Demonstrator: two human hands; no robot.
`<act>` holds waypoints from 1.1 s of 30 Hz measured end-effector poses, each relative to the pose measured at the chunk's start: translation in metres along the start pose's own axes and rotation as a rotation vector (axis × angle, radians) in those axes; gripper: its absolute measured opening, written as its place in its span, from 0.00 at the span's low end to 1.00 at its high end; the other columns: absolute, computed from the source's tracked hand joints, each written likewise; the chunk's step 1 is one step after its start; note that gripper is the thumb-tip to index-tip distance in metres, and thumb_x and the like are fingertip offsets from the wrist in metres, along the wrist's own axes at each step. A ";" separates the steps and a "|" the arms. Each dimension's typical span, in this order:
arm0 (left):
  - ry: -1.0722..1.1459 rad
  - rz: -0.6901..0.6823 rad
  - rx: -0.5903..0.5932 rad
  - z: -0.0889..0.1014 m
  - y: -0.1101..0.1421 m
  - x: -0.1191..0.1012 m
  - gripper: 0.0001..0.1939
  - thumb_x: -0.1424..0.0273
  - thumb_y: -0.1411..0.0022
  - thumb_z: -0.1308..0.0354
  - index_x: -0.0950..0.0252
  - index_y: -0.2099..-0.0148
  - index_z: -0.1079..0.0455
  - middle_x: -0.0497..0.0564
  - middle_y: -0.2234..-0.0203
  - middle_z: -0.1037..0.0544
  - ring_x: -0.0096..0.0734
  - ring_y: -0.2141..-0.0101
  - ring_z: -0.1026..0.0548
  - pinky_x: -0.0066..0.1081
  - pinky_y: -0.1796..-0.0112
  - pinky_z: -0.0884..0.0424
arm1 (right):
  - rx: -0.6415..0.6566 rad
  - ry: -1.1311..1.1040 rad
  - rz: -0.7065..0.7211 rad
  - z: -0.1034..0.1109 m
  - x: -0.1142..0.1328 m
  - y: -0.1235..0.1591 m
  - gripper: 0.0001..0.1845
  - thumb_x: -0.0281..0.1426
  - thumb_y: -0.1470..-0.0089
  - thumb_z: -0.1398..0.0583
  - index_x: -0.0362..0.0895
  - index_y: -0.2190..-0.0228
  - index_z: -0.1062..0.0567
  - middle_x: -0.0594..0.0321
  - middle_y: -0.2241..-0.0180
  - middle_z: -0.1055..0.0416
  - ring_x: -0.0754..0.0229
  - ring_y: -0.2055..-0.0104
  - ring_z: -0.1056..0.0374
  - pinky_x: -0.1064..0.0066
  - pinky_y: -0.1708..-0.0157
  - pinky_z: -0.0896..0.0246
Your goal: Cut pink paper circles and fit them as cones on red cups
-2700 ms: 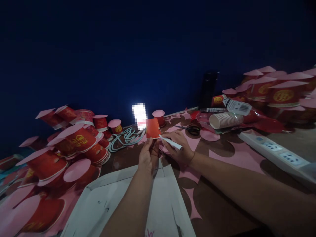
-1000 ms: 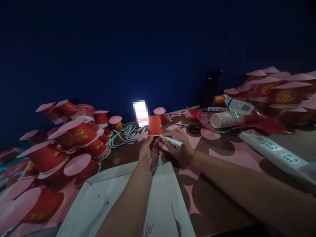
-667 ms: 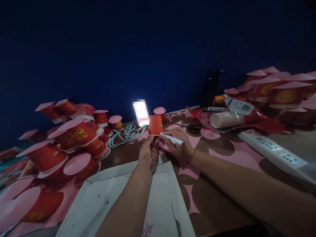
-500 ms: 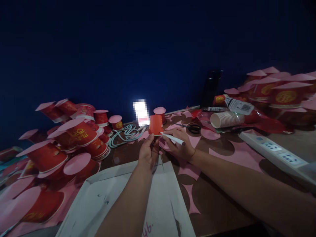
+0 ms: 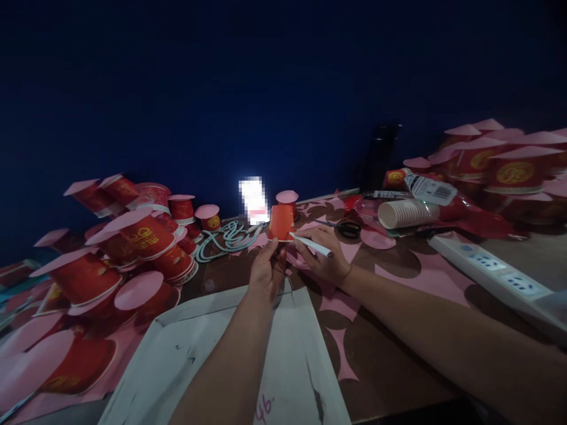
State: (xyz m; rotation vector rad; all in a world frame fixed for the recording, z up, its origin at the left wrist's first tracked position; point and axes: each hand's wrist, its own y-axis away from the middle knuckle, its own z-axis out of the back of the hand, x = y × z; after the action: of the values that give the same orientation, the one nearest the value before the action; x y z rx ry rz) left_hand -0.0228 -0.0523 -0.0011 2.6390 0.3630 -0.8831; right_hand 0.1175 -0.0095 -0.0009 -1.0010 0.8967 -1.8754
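A red paper cup [image 5: 282, 222] is upside down in the middle of the view, its rim toward me. My left hand [image 5: 266, 268] pinches it by the rim from below, the thumb on the near side. White and slim, a glue pen or marker [image 5: 315, 245] lies in the closed fingers of my right hand [image 5: 325, 257]. Its tip points at the cup's lower right rim and seems to touch it. Parts of the left fingers are hidden behind the cup. Beyond it stands a red cup with a pink paper disc [image 5: 287, 196] on top.
Disc-topped red cups [image 5: 146, 236] are piled at left, more [image 5: 514, 159] at right. Around me lie a white cardboard piece [image 5: 177, 348], a coiled cable [image 5: 225, 241], a glowing phone [image 5: 254, 200], scissors [image 5: 348, 229], stacked cups in plastic [image 5: 405, 213], a power strip [image 5: 496, 268] and pink paper scraps [image 5: 425, 277].
The red cup has turned slightly in my left hand and shifted a little right. The pen has stayed at its rim, moving slightly with it. Both hands keep their grip.
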 end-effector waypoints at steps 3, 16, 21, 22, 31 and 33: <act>-0.005 -0.001 0.008 0.002 -0.002 0.000 0.05 0.78 0.45 0.38 0.69 0.64 0.27 0.53 0.69 0.21 0.25 0.71 0.22 0.19 0.70 0.25 | 0.007 -0.007 0.001 0.000 0.000 0.001 0.08 0.31 0.43 0.42 0.46 0.60 0.28 0.59 0.62 0.24 0.56 0.58 0.29 0.59 0.52 0.43; -0.005 -0.002 0.020 0.001 -0.001 -0.001 0.04 0.78 0.45 0.39 0.70 0.64 0.27 0.52 0.69 0.21 0.24 0.72 0.22 0.19 0.71 0.25 | 0.049 -0.015 0.004 0.000 0.001 0.001 0.07 0.32 0.42 0.43 0.46 0.62 0.27 0.60 0.63 0.23 0.57 0.59 0.29 0.59 0.52 0.44; 0.002 -0.010 0.010 -0.002 0.003 -0.002 0.04 0.79 0.44 0.40 0.70 0.64 0.28 0.52 0.70 0.21 0.23 0.73 0.22 0.19 0.70 0.25 | 0.070 -0.028 -0.006 0.002 0.003 0.000 0.07 0.32 0.41 0.44 0.46 0.63 0.26 0.61 0.63 0.23 0.57 0.59 0.30 0.59 0.52 0.44; 0.006 -0.011 0.004 -0.003 0.003 -0.002 0.04 0.79 0.44 0.41 0.71 0.64 0.28 0.52 0.70 0.21 0.23 0.73 0.22 0.19 0.71 0.25 | 0.075 -0.028 -0.004 0.002 0.003 0.001 0.07 0.32 0.41 0.44 0.47 0.63 0.26 0.61 0.63 0.23 0.57 0.59 0.30 0.59 0.52 0.44; 0.016 -0.014 0.009 -0.002 0.002 -0.001 0.03 0.79 0.44 0.40 0.71 0.64 0.28 0.52 0.70 0.21 0.23 0.73 0.23 0.19 0.71 0.25 | 0.085 -0.039 0.005 0.002 0.003 0.001 0.06 0.31 0.42 0.44 0.47 0.63 0.26 0.62 0.63 0.23 0.57 0.60 0.30 0.59 0.51 0.45; 0.015 -0.015 0.005 -0.002 0.002 -0.001 0.03 0.79 0.44 0.40 0.71 0.65 0.28 0.52 0.70 0.21 0.24 0.72 0.22 0.19 0.70 0.25 | 0.088 -0.038 0.012 0.001 0.003 0.002 0.06 0.30 0.43 0.43 0.47 0.63 0.27 0.62 0.63 0.24 0.58 0.59 0.30 0.59 0.51 0.45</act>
State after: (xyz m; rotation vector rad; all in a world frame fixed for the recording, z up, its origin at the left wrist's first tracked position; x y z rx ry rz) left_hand -0.0218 -0.0534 0.0009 2.6523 0.3855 -0.8702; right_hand 0.1182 -0.0128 -0.0010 -0.9720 0.7897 -1.8635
